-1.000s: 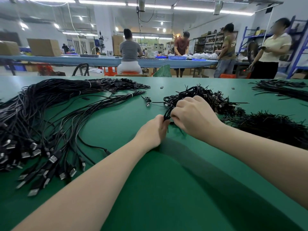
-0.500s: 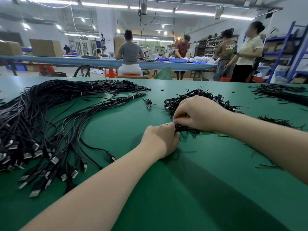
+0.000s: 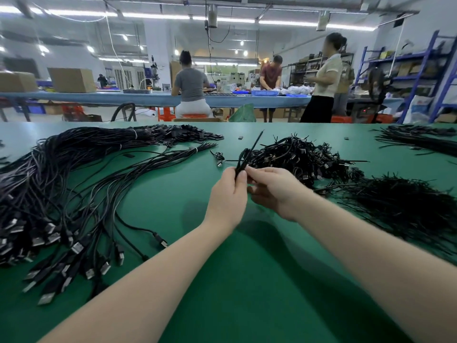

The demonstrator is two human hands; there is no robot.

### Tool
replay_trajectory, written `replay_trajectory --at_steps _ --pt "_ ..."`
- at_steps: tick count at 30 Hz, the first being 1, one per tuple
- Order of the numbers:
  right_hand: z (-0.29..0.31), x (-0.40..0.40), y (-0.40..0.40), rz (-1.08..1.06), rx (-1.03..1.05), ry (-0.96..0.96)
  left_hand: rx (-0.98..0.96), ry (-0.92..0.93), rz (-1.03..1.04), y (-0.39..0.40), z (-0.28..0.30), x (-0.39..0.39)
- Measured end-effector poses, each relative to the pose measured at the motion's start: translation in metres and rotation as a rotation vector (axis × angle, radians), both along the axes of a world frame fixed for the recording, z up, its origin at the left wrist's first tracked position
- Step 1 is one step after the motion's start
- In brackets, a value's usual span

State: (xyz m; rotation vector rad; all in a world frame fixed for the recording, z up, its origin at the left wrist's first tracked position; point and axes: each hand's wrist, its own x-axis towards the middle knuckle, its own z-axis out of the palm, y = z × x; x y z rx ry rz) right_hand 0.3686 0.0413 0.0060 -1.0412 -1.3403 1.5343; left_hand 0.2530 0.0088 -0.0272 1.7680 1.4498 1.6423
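Observation:
A small coiled black cable [image 3: 243,159] is lifted above the green table [image 3: 247,280], a thin black tie end sticking up from it. My left hand [image 3: 228,196] grips the coil's lower part. My right hand [image 3: 272,189] pinches the coil from the right with its fingertips. Just behind both hands lies a pile of coiled black cables [image 3: 296,157]. A heap of thin black ties [image 3: 400,204] lies to the right of my right forearm.
A large spread of long black USB cables [image 3: 61,194] covers the table's left side, plugs toward me. More black strands [image 3: 420,138] lie far right. Beyond the table, three people stand or sit at a blue bench [image 3: 148,97]; blue shelves [image 3: 420,70] stand at right.
Both hands have risen off the table, lifting the small coil. A tie end now sticks up from it. The standing person in the background walked left.

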Motion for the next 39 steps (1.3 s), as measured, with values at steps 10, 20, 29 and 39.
replay_trajectory --at_steps 10,20,29,39 --pt "-0.028 -0.005 -0.007 -0.110 -0.020 0.286 -0.188 -0.047 -0.069 0.014 -0.007 -0.006" --pt "-0.014 0.009 -0.003 0.031 -0.064 0.094 -0.183 0.022 -0.166 0.014 -0.003 -0.016" --pt "-0.001 0.020 -0.001 0.067 0.045 -0.096 -0.114 0.056 -0.202 0.009 -0.002 -0.014" --pt "0.002 0.025 0.001 0.094 -0.084 -0.058 -0.151 0.050 -0.176 0.005 0.000 -0.008"
